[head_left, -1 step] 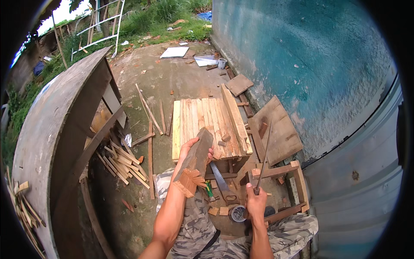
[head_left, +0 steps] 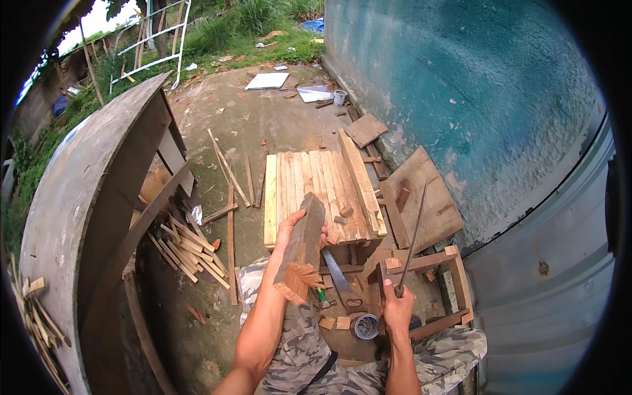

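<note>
My left hand grips a thick dark wooden block, fingers wrapped round its upper part. The block slants over my thigh, and its near end is chopped to a splintered, reddish face. In my right hand is a machete, held by the handle above my right knee. Its long narrow blade points up and away, seen nearly edge-on, apart from the block. Between my legs lie a handsaw and a green-handled tool, partly hidden. A small tub of what look like nails stands near them.
A slatted wooden bench with small offcuts stands ahead. Right of it are a wooden frame and a board near the teal wall. A large panel and a pile of sticks are at left.
The machete and my right hand have shifted slightly right, the blade leaning further right. The wooden block in my left hand has moved slightly right, its chopped end a little lower.
</note>
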`<action>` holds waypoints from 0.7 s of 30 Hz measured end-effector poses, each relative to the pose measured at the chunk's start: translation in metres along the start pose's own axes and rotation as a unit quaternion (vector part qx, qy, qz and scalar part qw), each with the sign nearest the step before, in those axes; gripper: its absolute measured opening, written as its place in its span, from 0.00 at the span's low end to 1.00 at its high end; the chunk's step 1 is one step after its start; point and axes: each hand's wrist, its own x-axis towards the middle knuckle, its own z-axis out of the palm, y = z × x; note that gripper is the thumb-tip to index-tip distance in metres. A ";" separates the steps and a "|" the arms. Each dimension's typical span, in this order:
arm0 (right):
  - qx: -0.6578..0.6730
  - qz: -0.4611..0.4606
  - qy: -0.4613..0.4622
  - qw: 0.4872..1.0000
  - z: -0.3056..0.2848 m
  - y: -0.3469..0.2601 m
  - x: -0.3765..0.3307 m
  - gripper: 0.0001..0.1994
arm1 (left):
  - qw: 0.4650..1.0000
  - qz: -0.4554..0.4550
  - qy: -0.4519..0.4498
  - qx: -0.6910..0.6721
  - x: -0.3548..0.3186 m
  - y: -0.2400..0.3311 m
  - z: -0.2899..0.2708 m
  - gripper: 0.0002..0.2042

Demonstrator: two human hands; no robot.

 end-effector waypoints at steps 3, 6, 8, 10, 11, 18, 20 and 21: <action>0.072 0.056 -0.058 0.994 -0.008 -0.005 0.003 0.14 | 0.998 0.009 0.036 0.047 0.009 -0.005 0.006 0.22; 0.152 0.006 -0.160 0.975 0.007 -0.011 -0.010 0.12 | 0.996 0.013 0.046 0.070 0.018 -0.012 0.007 0.23; 0.157 -0.032 -0.206 0.965 0.022 -0.017 -0.016 0.12 | 0.995 0.024 0.047 0.082 0.020 -0.017 0.005 0.24; 0.138 -0.028 -0.216 0.966 0.028 -0.020 -0.018 0.11 | 0.997 0.032 0.040 0.054 0.020 -0.019 0.002 0.24; 0.148 -0.043 -0.236 0.959 0.029 -0.020 -0.016 0.10 | 0.996 0.040 0.060 0.058 0.019 -0.018 0.002 0.25; -0.032 -0.222 -0.248 0.943 0.014 -0.005 -0.013 0.11 | 0.977 0.085 0.154 0.123 0.027 -0.008 0.020 0.26; -0.005 -0.199 -0.219 0.955 0.020 -0.009 -0.012 0.22 | 0.972 0.090 0.155 0.154 0.028 -0.012 0.026 0.25; 0.037 -0.187 -0.214 0.958 0.026 -0.013 -0.010 0.24 | 0.970 0.086 0.146 0.172 0.026 -0.014 0.027 0.24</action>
